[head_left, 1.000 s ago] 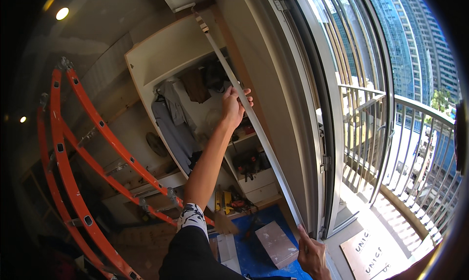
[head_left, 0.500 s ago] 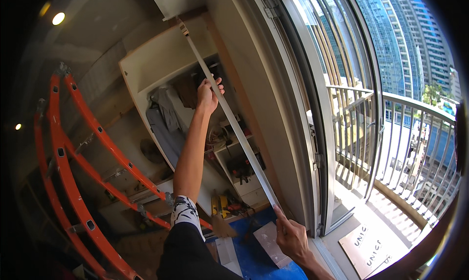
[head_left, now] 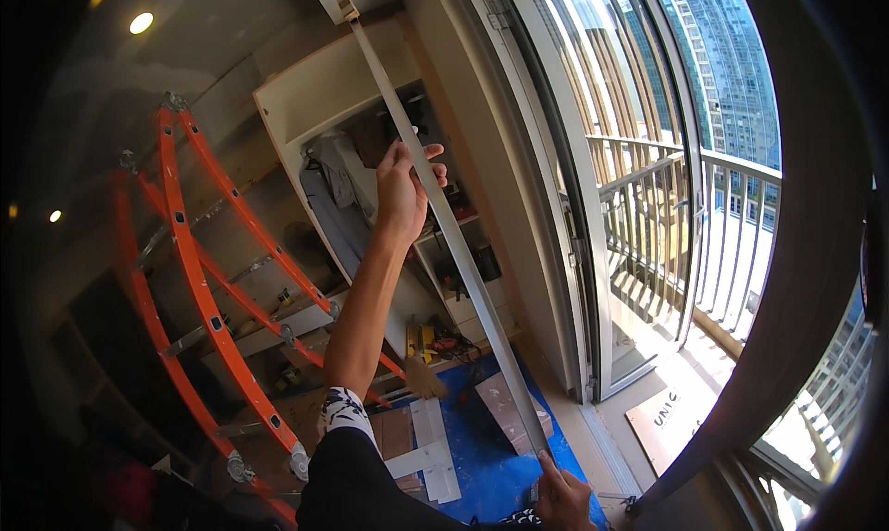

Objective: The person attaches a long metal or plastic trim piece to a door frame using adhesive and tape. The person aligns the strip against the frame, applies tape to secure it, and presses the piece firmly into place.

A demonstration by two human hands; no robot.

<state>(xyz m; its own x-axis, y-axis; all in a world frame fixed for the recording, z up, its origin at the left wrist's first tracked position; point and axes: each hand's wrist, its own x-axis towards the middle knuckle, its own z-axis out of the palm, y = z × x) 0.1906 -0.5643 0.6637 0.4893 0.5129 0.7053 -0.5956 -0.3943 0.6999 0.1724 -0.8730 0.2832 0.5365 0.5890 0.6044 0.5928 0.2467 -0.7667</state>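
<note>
Long pale strip [head_left: 435,216] now stands steeper than before, its top end up by the ceiling. Left hand [head_left: 403,193] closed around its middle, right hand [head_left: 560,494] gripping its bottom end above the blue floor sheet [head_left: 491,466], orange ladder [head_left: 213,299] to the left

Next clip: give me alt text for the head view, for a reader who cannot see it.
A person holds a long pale strip nearly upright, the left hand gripping it midway with arm raised and the right hand at its lower end. Behind stand an orange ladder and an open cabinet; a blue sheet covers the floor beside a glass balcony door.
</note>
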